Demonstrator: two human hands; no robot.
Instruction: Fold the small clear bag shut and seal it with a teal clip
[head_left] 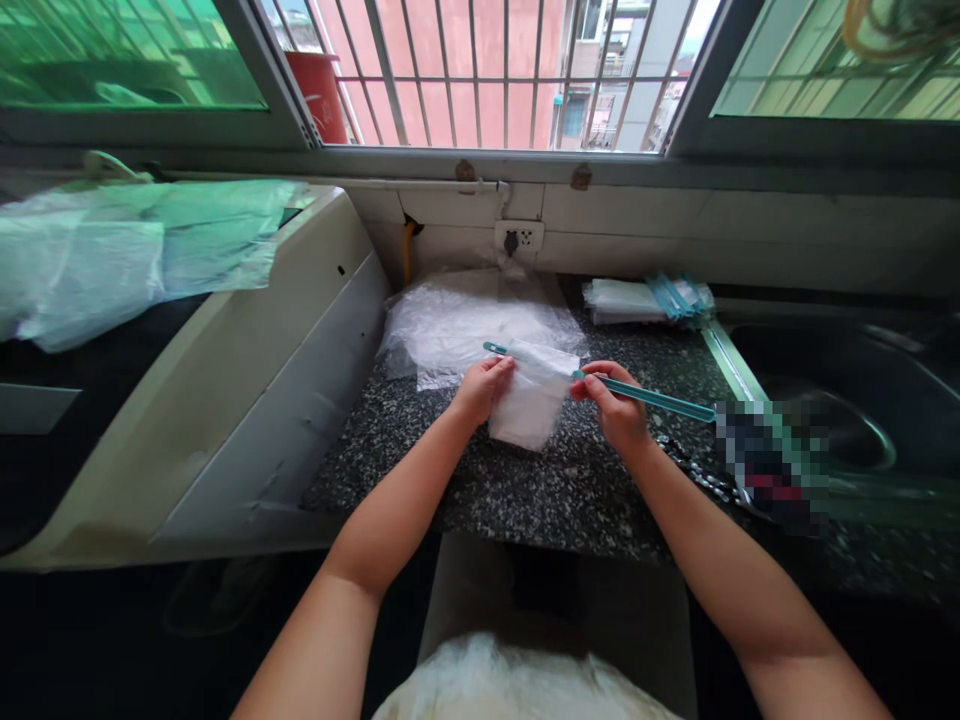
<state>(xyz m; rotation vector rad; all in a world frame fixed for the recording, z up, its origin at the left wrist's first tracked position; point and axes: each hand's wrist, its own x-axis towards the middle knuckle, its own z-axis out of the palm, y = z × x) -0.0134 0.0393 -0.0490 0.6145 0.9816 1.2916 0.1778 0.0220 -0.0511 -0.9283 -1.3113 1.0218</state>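
At the far left I see a green-tinted plastic sheet point(142, 250) lying on a white appliance point(247, 400). On the speckled counter point(525, 490), my left hand point(484, 388) pinches the left edge of a small white bag point(534, 395). The bag hangs between both hands, just above the counter. A teal sealing stick point(645, 396) runs across the bag's top; my right hand point(616, 405) is pressed together on it, right of the bag. Far right lies a stack of bags point(637, 300), then the sink point(847, 400).

Speckled granite counter point(525, 490) under barred window point(495, 70); daylight; wall socket point(519, 238); sink point(847, 390) right.
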